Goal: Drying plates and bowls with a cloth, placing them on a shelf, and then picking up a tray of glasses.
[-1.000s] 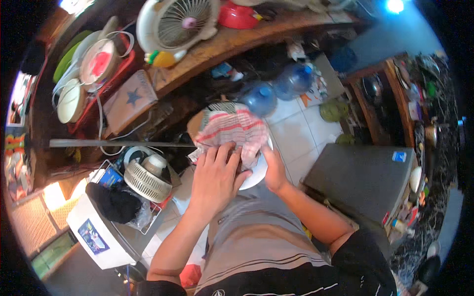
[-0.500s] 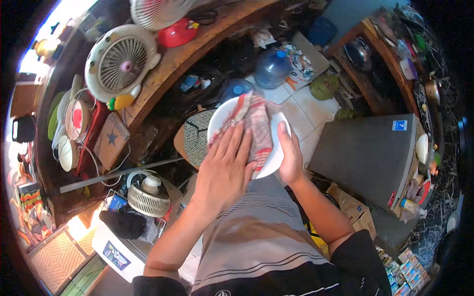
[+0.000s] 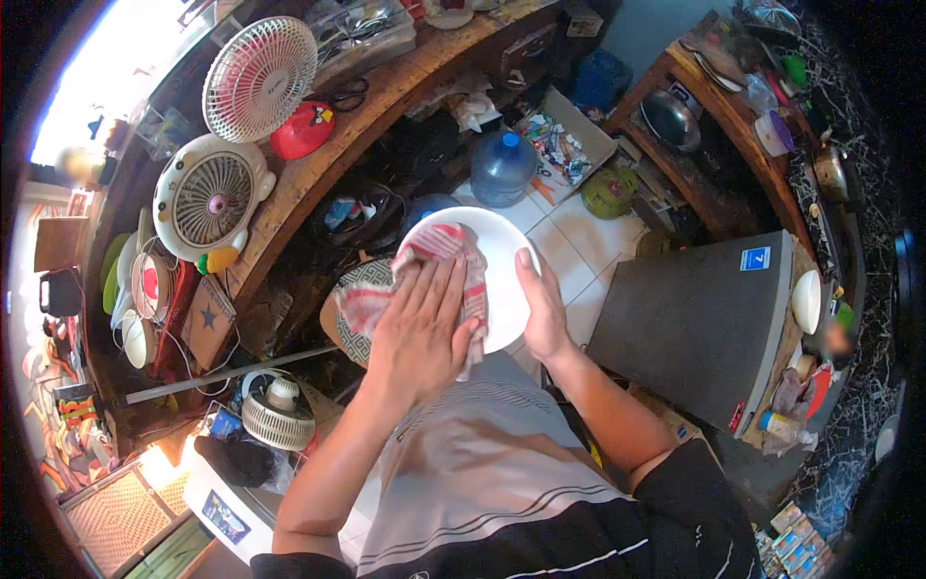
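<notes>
A white plate [image 3: 505, 298] is held up in front of my body. My right hand [image 3: 545, 304] grips its right rim, thumb on the upper face and the other fingers hidden behind. On the plate's left part lies a white and red striped cloth [image 3: 453, 246], bunched and hanging past the left rim. My left hand [image 3: 420, 323] presses the cloth onto the plate, its fingers long and close together over the fabric, the thumb toward the plate's middle. The cloth under the palm is hidden.
A dark grey refrigerator [image 3: 680, 328] stands at the right. Beyond the plate are a blue water jug [image 3: 504, 169] and a green gas cylinder [image 3: 610, 192]. A wooden counter [image 3: 357, 130] at the left bears fans. A patterned stool [image 3: 349, 338] sits behind the cloth.
My left hand has slid the cloth left across the plate, baring its right and middle part. The plate has shifted slightly left and down in view, and the view has turned a little.
</notes>
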A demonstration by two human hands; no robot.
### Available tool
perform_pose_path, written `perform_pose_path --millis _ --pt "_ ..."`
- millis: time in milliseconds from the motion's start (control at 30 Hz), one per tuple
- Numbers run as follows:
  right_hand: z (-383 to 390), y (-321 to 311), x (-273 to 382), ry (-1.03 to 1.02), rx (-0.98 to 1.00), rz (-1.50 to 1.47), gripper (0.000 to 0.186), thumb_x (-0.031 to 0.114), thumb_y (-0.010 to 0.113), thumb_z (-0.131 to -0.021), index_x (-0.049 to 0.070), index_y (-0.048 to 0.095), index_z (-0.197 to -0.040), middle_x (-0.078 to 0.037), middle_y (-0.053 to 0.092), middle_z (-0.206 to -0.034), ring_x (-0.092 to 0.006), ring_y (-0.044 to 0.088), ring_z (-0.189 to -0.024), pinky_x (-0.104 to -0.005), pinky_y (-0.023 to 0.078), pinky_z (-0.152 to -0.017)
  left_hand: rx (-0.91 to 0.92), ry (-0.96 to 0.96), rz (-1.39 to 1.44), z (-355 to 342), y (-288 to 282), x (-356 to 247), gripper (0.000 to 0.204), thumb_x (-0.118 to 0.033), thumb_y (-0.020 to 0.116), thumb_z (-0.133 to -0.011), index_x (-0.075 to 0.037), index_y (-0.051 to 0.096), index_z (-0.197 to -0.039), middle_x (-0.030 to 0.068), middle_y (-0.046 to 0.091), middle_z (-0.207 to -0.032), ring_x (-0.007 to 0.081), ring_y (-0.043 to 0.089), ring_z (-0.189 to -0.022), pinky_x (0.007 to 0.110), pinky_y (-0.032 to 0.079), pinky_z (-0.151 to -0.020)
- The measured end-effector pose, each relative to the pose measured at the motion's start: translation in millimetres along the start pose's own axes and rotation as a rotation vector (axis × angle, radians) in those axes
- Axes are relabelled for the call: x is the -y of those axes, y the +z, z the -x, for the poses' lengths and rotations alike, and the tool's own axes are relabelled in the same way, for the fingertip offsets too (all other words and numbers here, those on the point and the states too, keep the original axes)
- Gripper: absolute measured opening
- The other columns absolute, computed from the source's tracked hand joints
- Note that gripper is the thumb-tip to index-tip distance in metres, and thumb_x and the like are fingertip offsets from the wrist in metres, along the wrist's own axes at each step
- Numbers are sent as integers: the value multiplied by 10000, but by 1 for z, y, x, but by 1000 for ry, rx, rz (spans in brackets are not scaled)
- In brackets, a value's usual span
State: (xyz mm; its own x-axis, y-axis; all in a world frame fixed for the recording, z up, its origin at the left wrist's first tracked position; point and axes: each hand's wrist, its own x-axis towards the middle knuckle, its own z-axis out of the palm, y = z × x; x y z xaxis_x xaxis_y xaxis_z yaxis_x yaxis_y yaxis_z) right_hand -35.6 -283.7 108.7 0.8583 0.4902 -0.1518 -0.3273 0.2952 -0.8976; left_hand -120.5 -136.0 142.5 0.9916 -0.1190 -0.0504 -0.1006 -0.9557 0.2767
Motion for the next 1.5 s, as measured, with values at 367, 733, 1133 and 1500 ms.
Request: perform_pose_path --millis 367,733,1133,1500 --pt "-18 -20 27 54 19 -131 512 385 369 -1045 -32 475 -1323 -140 575 -1242 -194 555 -1126 -329 416 -990 -89 38 13 -35 -23 -15 696 -526 442 -940 8 455 -1386 192 489 -1392 337 441 -1301 468 266 -1134" --pt "-18 -31 46 40 30 -118 524 390 373 -1039 -28 449 -1347 -126 579 -1225 -193 567 -1111 -332 439 -973 -29 77 -34 -51 -32 -26 809 -612 403 -920 -3 361 -1452 205 429 -1450 351 399 -1348 475 252 -1139" --pt "-13 -43 39 31 -62 -128 522 412 390 -1037 -18 471 -1322 -128 580 -1213 -183 537 -1137 -326 400 -1002 -1 114 -16 -56 -24 -31 1051 -776 453 -791 50 365 -1434 226 445 -1427 348 423 -1326 442 288 -1119" --pt "-6 -39 21 281 13 -230 545 419 347 -1043 -13 429 -1365 -114 563 -1277 -198 563 -1145 -332 453 -959 -79 145 -45 -54 -22 -20 999 -769 428 -815 67 460 -1361 201 454 -1440 309 401 -1362 413 259 -1132"
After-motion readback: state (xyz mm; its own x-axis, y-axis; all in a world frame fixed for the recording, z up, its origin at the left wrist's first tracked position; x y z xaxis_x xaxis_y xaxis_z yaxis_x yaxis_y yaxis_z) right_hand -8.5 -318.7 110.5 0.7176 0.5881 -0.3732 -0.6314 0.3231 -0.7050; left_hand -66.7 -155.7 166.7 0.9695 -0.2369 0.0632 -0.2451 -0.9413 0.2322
